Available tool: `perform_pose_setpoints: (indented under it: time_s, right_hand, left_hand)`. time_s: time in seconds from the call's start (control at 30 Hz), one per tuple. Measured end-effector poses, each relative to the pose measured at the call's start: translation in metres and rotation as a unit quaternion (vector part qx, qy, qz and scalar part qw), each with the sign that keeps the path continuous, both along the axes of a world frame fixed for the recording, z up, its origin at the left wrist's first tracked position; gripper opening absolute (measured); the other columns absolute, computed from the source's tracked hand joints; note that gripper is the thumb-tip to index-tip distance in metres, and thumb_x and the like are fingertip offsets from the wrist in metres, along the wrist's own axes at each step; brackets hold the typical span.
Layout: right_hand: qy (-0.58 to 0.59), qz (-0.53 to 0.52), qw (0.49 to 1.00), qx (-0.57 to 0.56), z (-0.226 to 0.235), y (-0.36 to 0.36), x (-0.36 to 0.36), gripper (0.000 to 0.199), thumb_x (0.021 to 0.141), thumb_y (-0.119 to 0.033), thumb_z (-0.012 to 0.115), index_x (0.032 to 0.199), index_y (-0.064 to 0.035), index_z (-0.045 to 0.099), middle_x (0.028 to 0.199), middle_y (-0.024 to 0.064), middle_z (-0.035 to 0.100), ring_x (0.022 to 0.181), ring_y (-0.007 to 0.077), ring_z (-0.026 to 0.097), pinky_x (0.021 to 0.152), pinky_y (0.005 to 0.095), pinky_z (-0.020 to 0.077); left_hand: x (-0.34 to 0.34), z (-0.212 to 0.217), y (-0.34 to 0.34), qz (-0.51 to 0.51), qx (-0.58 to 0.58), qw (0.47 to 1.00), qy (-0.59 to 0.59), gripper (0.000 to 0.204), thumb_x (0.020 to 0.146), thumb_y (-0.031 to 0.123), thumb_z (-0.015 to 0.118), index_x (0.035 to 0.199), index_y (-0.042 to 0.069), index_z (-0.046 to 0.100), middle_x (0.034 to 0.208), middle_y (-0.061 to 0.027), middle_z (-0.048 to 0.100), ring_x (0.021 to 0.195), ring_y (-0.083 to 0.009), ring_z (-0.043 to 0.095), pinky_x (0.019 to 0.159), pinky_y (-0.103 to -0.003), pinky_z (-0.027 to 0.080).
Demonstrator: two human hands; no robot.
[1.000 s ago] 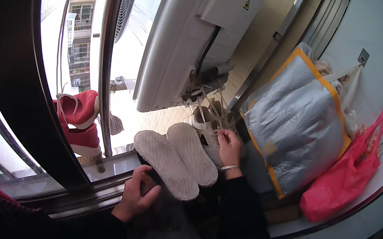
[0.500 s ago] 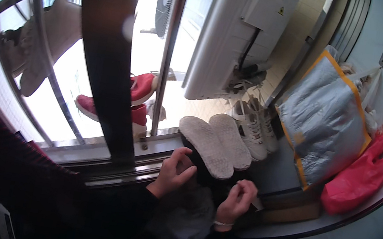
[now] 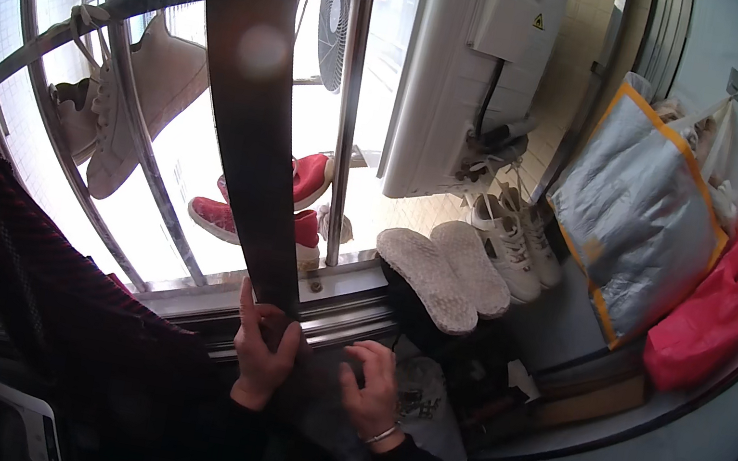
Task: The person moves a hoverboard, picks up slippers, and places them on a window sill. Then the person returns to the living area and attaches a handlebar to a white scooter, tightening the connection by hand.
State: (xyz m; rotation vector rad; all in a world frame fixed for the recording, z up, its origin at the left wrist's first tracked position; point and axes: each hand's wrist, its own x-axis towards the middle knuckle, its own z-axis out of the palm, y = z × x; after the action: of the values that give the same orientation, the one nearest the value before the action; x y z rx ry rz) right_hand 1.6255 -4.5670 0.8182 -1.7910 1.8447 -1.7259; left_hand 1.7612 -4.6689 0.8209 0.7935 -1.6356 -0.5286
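Note:
My left hand [image 3: 263, 355] is at the foot of the dark window-frame post [image 3: 255, 124], its index finger pointing up and its thumb spread apart. Whether it presses on the post I cannot tell. A little to the right, my right hand [image 3: 373, 393] hovers over the sill with curved fingers apart from the thumb and nothing visible in it. Beyond the right hand lies a pair of pale, textured, sole-shaped pads [image 3: 427, 279], side by side. White lace-up sneakers [image 3: 511, 254] stand just behind them. Metal window tracks [image 3: 344, 322] run past both hands.
Red shoes [image 3: 239, 219] sit outside the metal bars [image 3: 347, 129], where white shoes [image 3: 116, 135] hang by laces. A white air-conditioner unit [image 3: 453, 79] stands behind. At right are a silver bag [image 3: 630, 216] and a pink bag [image 3: 703, 335]. Dark red cloth [image 3: 41, 264] hangs at left.
Both hands have moved left, away from the sole-shaped pads. My left hand is now by the post's foot. The view has shifted, so the shoes and bags appear farther right.

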Motion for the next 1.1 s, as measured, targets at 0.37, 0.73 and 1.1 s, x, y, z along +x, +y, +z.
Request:
perform_pose_setpoints:
  time_s: [0.37,0.73,1.1]
  right_hand:
    - [0.008,-0.025,0.999,0.02,-0.009,0.002,-0.006,0.035,0.075,-0.008,0.062,0.108,-0.0026,0.052,0.109,0.0152,0.049,0.101,0.0326,0.048,0.087,0.0385,0.0416]
    - [-0.052,-0.093,0.992,0.066,-0.002,0.021,-0.034,0.035,0.075,-0.003,0.059,0.108,-0.0005,0.05,0.111,0.0156,0.045,0.102,0.0297,0.049,0.087,0.0364,0.0432]
    - [-0.034,-0.149,0.988,0.029,0.001,0.035,-0.046,0.037,0.073,-0.006,0.061,0.108,-0.0007,0.051,0.112,0.0157,0.044,0.105,0.0322,0.046,0.09,0.0385,0.039]
  left_hand:
    - [-0.013,-0.007,0.005,-0.02,0.071,0.997,0.037,0.081,0.072,0.01,0.066,0.138,-0.001,0.021,0.078,-0.0102,0.061,0.066,-0.0209,0.061,0.063,-0.031,0.049]
    - [-0.037,0.004,0.011,-0.066,0.048,0.997,0.011,0.087,0.075,0.009,0.065,0.141,-0.001,0.009,0.074,-0.0092,0.062,0.066,-0.0193,0.063,0.063,-0.03,0.05]
    - [-0.062,0.012,0.006,-0.178,0.09,0.98,-0.016,0.087,0.074,0.013,0.065,0.141,0.001,0.012,0.071,-0.0091,0.061,0.063,-0.0204,0.061,0.061,-0.031,0.048]
